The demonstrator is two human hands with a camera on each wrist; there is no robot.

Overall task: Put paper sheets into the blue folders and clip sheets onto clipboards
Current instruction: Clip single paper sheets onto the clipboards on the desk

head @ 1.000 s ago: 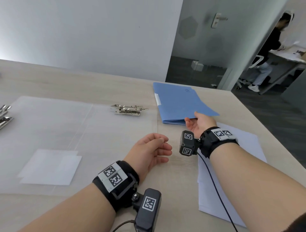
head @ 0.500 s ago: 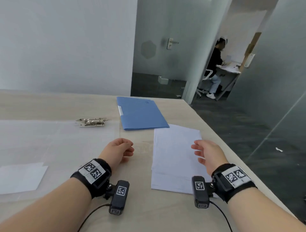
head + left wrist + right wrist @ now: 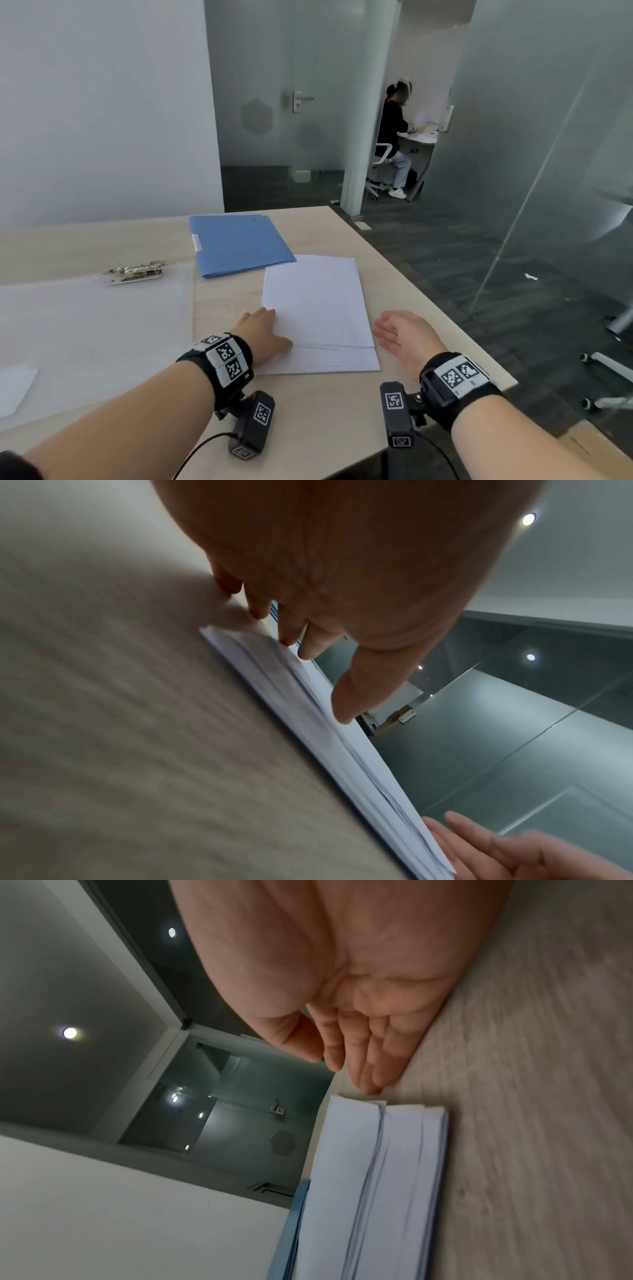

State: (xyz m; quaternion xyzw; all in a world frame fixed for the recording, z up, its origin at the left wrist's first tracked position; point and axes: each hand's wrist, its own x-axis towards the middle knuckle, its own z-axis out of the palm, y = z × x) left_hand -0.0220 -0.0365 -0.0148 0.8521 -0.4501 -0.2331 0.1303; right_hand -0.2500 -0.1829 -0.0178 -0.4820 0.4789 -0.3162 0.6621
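A stack of white paper sheets (image 3: 318, 308) (image 3: 342, 753) (image 3: 359, 1177) lies on the table, its far corner overlapping the shut blue folder (image 3: 239, 245) (image 3: 294, 1218). My left hand (image 3: 263, 329) (image 3: 308, 642) is at the stack's left edge, fingers fairly straight with their tips against the sheets, and the paper hides the tips in the head view. My right hand (image 3: 387, 329) (image 3: 349, 1064) stands open on its side just right of the stack, palm toward it and holding nothing. A clear clipboard (image 3: 96, 325) with a metal clip (image 3: 137, 272) lies to the left.
The wooden table (image 3: 342, 428) ends close to the right of my right hand, with dark floor and chair legs (image 3: 609, 363) beyond. A small white sheet (image 3: 13, 387) lies at far left. A person (image 3: 394, 137) sits at a desk in the room behind.
My right hand drew back from the blue folder to the stack's right side. My left hand moved right to the stack's left edge. The head view swung right.
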